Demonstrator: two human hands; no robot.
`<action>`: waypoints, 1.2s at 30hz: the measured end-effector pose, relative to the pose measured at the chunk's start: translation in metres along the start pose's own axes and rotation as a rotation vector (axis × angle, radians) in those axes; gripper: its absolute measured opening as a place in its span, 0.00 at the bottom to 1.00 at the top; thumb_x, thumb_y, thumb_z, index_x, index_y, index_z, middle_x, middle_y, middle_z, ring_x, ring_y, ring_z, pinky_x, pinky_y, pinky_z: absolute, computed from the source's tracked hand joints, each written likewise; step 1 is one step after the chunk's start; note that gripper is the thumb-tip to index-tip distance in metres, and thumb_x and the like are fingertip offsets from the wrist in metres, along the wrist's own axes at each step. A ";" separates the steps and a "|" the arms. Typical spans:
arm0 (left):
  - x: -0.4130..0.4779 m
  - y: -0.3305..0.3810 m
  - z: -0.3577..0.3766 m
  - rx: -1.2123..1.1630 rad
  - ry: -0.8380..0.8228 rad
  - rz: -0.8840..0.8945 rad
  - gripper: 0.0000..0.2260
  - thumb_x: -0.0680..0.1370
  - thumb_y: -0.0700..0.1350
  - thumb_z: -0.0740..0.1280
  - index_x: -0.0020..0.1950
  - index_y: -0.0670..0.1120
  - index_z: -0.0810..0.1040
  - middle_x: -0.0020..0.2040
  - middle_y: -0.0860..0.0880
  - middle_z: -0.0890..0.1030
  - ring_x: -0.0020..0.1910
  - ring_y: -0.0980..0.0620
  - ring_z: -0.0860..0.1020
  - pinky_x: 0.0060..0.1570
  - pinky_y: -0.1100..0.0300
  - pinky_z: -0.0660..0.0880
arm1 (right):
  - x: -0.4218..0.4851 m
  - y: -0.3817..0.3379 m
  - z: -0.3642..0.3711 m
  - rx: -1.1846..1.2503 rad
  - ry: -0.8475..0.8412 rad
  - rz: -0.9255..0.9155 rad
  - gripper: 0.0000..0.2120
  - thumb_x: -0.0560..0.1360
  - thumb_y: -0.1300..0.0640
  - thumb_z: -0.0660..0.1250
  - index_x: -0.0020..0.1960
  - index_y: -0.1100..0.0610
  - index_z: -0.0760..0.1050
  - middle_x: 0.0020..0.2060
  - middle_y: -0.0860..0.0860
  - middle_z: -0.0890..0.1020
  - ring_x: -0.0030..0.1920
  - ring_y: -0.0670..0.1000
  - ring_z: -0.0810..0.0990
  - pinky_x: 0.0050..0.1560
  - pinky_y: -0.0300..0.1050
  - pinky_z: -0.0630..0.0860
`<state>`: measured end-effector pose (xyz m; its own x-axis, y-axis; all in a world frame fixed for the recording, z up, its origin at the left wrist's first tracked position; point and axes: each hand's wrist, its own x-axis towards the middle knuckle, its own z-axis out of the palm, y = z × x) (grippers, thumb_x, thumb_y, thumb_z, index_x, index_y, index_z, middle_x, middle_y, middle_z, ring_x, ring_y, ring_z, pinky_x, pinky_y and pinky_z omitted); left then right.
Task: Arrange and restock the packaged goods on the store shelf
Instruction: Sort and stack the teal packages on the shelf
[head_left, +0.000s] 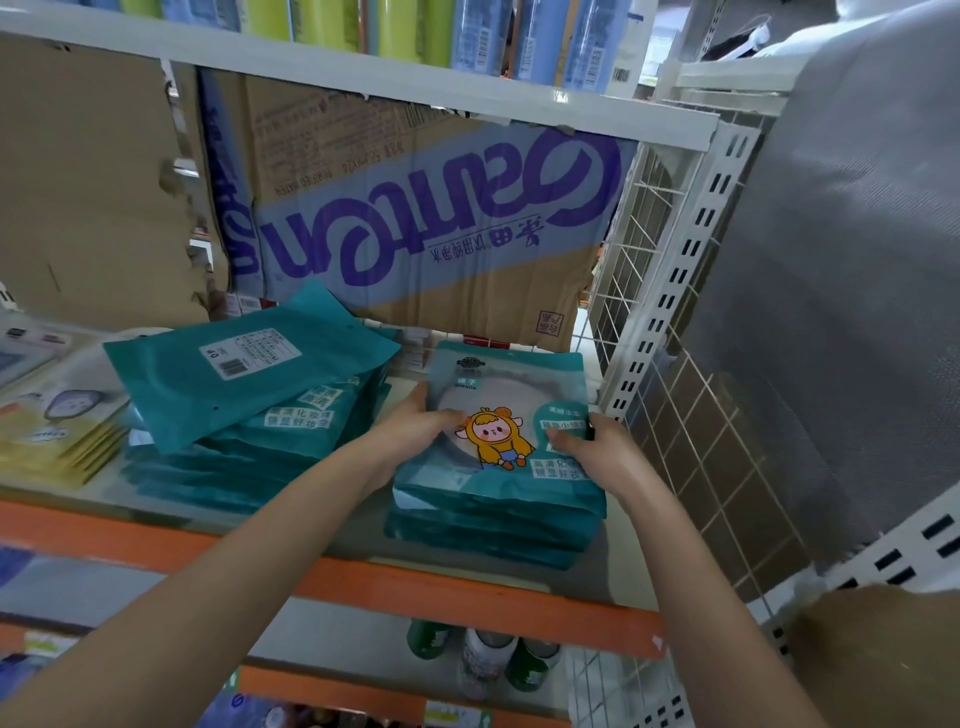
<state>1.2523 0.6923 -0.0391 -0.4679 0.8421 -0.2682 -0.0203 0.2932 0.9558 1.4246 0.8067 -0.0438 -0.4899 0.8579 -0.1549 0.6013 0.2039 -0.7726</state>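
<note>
1. Left hand (415, 423) and right hand (597, 447) pinch the top pouch (498, 410) by its sides, thumbs on top. It's on the stack (493, 525) at 3 o'clock on the shelf (363, 582).
2. Slick bags, so an uneven push could slide that stack.
3. The tilted pouch (244, 374) at 10 o'clock might slip off if bumped.

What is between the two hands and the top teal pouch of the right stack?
Nothing visible. The left hand and the right hand hold the top teal mirror pouch by its side edges, and it lies on the right stack.
</note>
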 end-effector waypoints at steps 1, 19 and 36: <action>-0.002 0.002 0.000 0.003 0.003 0.024 0.22 0.77 0.41 0.65 0.69 0.47 0.63 0.59 0.47 0.75 0.51 0.49 0.76 0.46 0.59 0.75 | -0.001 0.000 0.000 -0.014 0.017 -0.013 0.15 0.74 0.47 0.66 0.56 0.52 0.70 0.53 0.51 0.80 0.50 0.52 0.80 0.54 0.53 0.77; 0.002 0.032 -0.217 1.014 0.011 0.476 0.29 0.78 0.50 0.64 0.75 0.49 0.57 0.76 0.50 0.58 0.73 0.51 0.58 0.67 0.63 0.54 | -0.003 -0.129 0.131 -0.074 0.031 -0.337 0.21 0.75 0.52 0.67 0.67 0.52 0.69 0.58 0.43 0.74 0.61 0.46 0.71 0.57 0.41 0.68; 0.030 0.007 -0.307 0.948 -0.149 0.538 0.30 0.77 0.48 0.66 0.75 0.54 0.56 0.74 0.51 0.61 0.72 0.51 0.58 0.70 0.59 0.57 | 0.050 -0.158 0.179 0.126 0.323 0.074 0.11 0.74 0.57 0.68 0.50 0.64 0.78 0.48 0.58 0.82 0.48 0.57 0.80 0.50 0.49 0.76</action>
<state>0.9672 0.5810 -0.0037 -0.0997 0.9916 0.0829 0.8711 0.0467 0.4889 1.1921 0.7334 -0.0399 -0.2111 0.9771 -0.0262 0.5350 0.0931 -0.8397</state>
